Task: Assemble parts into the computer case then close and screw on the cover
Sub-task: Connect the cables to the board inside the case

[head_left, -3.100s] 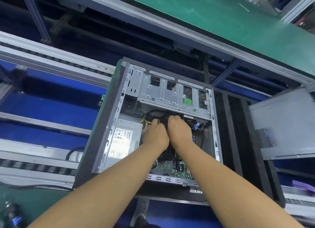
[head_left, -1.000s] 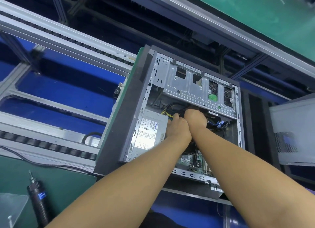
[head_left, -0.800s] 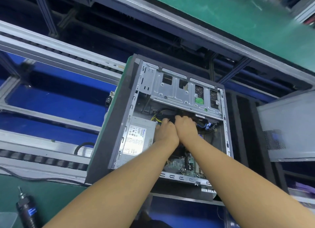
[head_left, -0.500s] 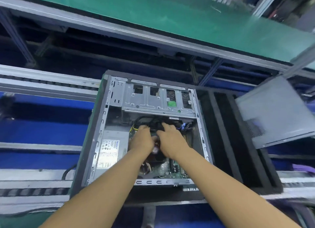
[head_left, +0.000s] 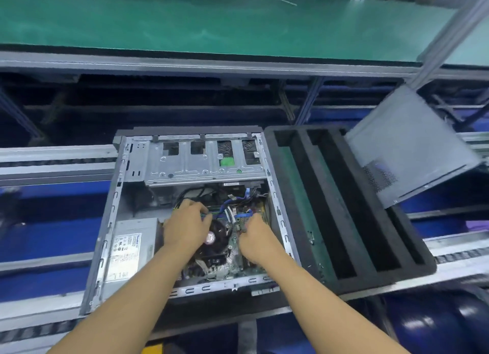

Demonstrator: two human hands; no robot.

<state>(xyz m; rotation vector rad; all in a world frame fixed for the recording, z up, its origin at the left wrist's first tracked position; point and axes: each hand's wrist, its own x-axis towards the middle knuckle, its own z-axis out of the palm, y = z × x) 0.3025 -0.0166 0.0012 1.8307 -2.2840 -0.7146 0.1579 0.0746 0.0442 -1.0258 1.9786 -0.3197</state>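
Note:
The open computer case (head_left: 113, 221) lies flat on the conveyor with its inside facing up. Both of my hands are inside it, over the motherboard. My left hand (head_left: 185, 229) sits left of the black CPU fan (head_left: 215, 238), fingers curled onto the bundle of cables (head_left: 225, 209) by the drive cage (head_left: 201, 163). My right hand (head_left: 258, 238) is right of the fan, fingers bent down onto the board beside a blue cable (head_left: 244, 216); its fingertips are hidden. The grey cover panel (head_left: 407, 147) leans tilted at the right, off the case.
A silver power supply (head_left: 129, 247) fills the case's near left corner. A black foam tray (head_left: 344, 208) with long slots lies just right of the case. A green-topped bench (head_left: 211, 17) runs across the back. Conveyor rails (head_left: 53, 157) run left and right.
My hands, pressed together on the cable bundle under the drive cage, have come apart. The left stays by the cables and the right has moved down and right onto the motherboard. The camera swung right.

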